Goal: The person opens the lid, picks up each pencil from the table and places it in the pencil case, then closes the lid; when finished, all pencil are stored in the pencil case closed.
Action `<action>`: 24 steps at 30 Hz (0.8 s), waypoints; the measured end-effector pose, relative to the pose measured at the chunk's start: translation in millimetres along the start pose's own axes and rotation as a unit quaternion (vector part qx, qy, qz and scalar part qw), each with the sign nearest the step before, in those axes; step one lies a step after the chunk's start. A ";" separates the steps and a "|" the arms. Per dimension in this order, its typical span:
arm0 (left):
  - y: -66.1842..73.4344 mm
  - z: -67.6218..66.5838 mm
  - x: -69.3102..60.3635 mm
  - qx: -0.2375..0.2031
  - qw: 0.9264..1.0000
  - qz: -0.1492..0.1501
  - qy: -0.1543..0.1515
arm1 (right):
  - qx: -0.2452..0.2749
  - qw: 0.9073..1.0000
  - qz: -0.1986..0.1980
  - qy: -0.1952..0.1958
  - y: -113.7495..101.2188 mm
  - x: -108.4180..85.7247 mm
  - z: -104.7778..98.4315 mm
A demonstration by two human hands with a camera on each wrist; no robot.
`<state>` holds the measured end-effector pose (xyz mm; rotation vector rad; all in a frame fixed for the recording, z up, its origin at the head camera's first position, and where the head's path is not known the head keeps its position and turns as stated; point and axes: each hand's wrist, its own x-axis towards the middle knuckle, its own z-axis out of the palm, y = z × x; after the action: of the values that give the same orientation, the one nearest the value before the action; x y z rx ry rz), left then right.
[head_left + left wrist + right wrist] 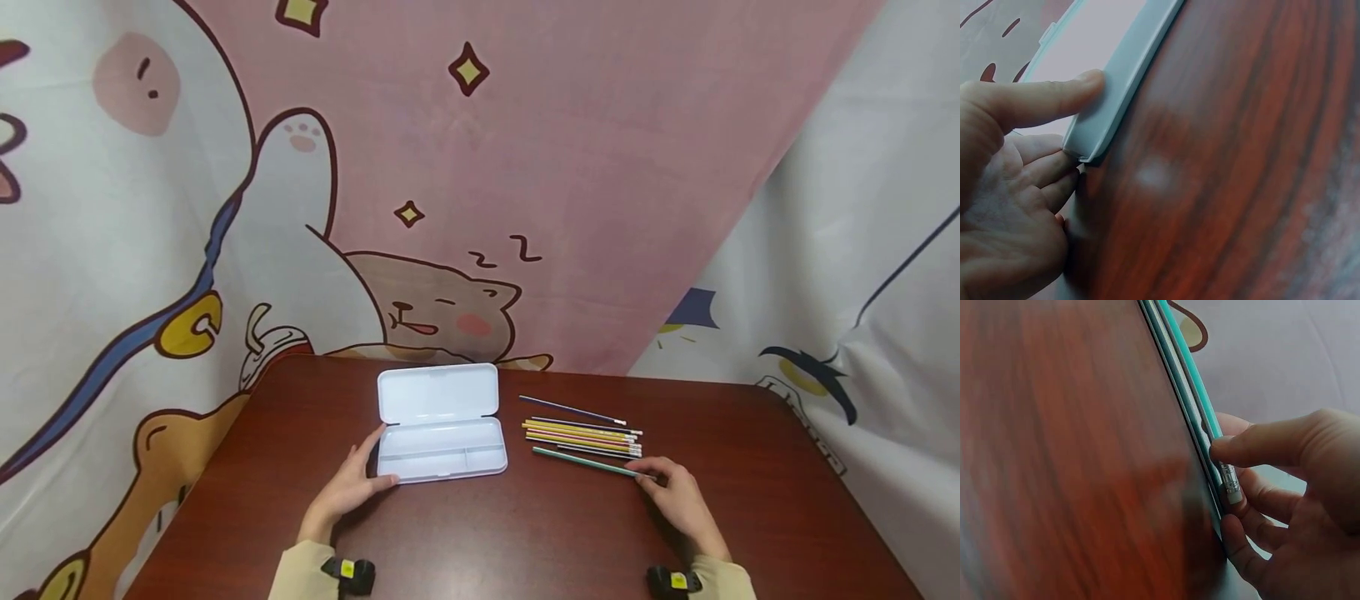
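A white pencil case [427, 465] lies with its lid [438, 393] raised toward the wall; its compartments hold nothing. My left hand [347, 492] holds the case's left end, thumb on the front rim and fingers against the side, as the left wrist view shows. To the right, my right hand [678, 498] pinches a green pencil [581, 459] near its eraser end. In the right wrist view the silver ferrule [1229, 478] and white eraser stick out below the thumb. Just beyond lies a row of yellow and dark pencils [577, 433], erasers to the right.
One dark blue pencil [570, 408] lies apart, behind the row. All this is on a dark reddish-brown wooden table [480, 542]. A printed cloth [600, 208] with cartoon animals hangs behind the table's far edge and down both sides.
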<state>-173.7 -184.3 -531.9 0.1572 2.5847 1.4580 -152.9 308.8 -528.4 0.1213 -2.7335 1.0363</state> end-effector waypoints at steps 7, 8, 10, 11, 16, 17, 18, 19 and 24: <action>-0.4 0.2 1.4 0.002 1.000 0.010 0.006 | 0.006 1.000 0.014 -0.014 -7.0 9.2 5.5; 0.1 0.2 1.1 0.004 1.000 0.015 0.007 | 0.009 1.000 0.012 -0.011 -8.0 10.7 6.3; 1.2 0.4 0.8 0.003 1.000 0.016 0.008 | 0.015 1.000 0.002 -0.006 -10.5 13.5 8.4; 1.5 0.5 0.7 0.004 1.000 0.015 0.008 | 0.019 1.000 -0.008 -0.003 -12.1 14.6 9.6; 1.5 1.0 1.1 0.002 1.000 0.005 0.004 | 0.041 0.999 -0.020 -0.012 -23.0 20.2 18.5; 1.2 1.1 1.3 0.002 1.000 0.004 0.004 | 0.044 0.999 -0.017 -0.015 -25.7 21.3 20.5; 0.9 1.1 1.4 0.002 1.000 0.003 0.003 | 0.048 0.999 -0.008 -0.021 -28.3 22.5 22.8; 0.7 1.0 1.4 0.002 1.000 0.002 0.003 | 0.052 0.998 -0.005 -0.025 -31.2 23.6 25.0; -0.7 0.6 1.6 0.001 1.000 0.001 0.003 | 0.071 0.997 -0.007 -0.039 -45.8 29.2 38.8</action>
<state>-175.2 -183.8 -533.0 0.1557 2.5915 1.4599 -180.9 248.8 -520.5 0.2077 -2.7203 1.2480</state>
